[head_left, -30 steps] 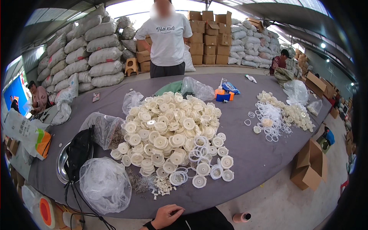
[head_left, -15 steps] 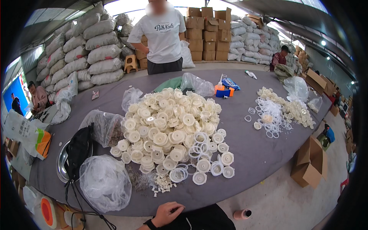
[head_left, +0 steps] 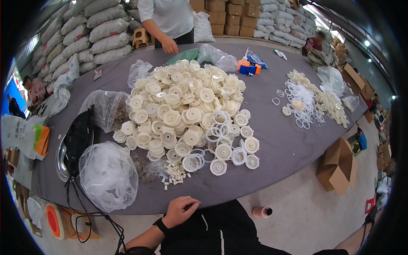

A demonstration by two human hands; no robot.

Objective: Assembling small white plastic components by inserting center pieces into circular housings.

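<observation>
My left hand [head_left: 182, 211], with a dark band at its wrist, rests at the near table edge above my lap. Its fingers are loosely curled, and nothing shows in them. My right forearm [head_left: 352, 242] reaches toward the dark rim at lower right, where the hand is lost. Ahead of my left hand is a large pile of cream round plastic parts [head_left: 178, 110] with flanged rims. White plastic rings [head_left: 194, 162] lie at its near right side. Small cream pieces [head_left: 175, 171] and a patch of tiny grey bits [head_left: 146, 168] lie closest to my left hand.
A clear plastic bag [head_left: 108, 176] and black drawstring bag [head_left: 78, 142] on a metal tray lie left. A second heap of rings [head_left: 299, 104] and cream parts is at right. An open carton [head_left: 338, 165] and pink bottle [head_left: 262, 212] stand on the floor. A person stands across the table.
The view has tilted downward, showing more of my lap. My right forearm has come into sight. The person opposite has brought a hand from the hip down to the far table edge.
</observation>
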